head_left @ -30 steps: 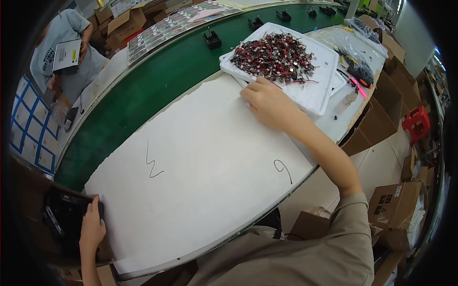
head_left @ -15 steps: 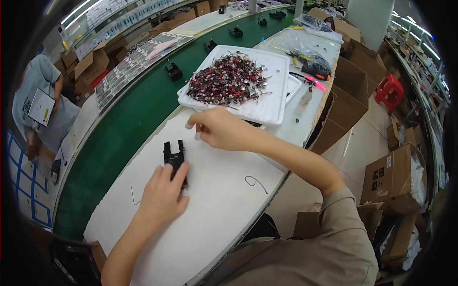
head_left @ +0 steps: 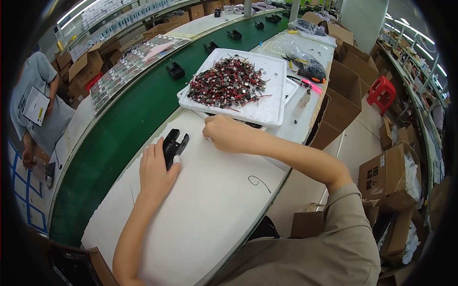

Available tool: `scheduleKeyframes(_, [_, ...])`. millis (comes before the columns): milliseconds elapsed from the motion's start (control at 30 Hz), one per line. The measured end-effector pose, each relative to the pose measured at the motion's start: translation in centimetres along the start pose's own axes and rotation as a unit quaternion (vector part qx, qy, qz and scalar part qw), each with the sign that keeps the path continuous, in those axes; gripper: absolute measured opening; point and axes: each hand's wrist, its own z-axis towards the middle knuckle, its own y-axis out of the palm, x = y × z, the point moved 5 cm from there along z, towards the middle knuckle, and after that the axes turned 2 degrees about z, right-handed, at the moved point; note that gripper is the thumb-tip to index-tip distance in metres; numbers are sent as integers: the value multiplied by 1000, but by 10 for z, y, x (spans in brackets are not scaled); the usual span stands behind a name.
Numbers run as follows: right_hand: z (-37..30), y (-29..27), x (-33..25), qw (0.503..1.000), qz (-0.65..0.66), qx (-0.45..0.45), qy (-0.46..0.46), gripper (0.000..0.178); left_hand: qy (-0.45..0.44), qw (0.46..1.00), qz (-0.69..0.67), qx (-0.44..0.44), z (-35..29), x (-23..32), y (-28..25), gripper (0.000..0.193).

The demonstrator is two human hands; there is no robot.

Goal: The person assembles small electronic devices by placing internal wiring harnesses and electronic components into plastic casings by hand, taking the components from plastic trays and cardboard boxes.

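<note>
My left hand (head_left: 156, 174) grips a black plastic housing (head_left: 171, 148) with two prongs, its fingers along the left side and the thumb on the right. The housing is tilted and turned over the white sheet (head_left: 205, 205). My right hand (head_left: 228, 135) is closed just in front of the white tray (head_left: 274, 108); its fingertips are tucked under, so whatever they hold is hidden. Heaped in that tray are many small parts with red and black wires (head_left: 226, 81).
A green conveyor belt (head_left: 124, 109) runs along the left with black housings (head_left: 175, 70) on it. Right of the tray lie a pink pen-like tool (head_left: 311, 86) and an orange-black tool (head_left: 312, 75). Cardboard boxes (head_left: 336, 114) stand beside the bench. Across the belt is another person (head_left: 40, 102).
My left hand has moved up and left, tilting and turning the housing. My right hand has shifted right and slightly down, its fingers now curled in.
</note>
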Motion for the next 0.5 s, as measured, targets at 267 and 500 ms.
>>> scheduleKeyframes(267, [23, -24, -16, 980, 156, 122, -14, 19, -18, 994, -103, 42, 3, 28, 8, 68])
scheduleKeyframes(500, [37, -9, -8, 983, 174, 48, 20, 17, -31, 991, -115, 63, 1, 21, 12, 59])
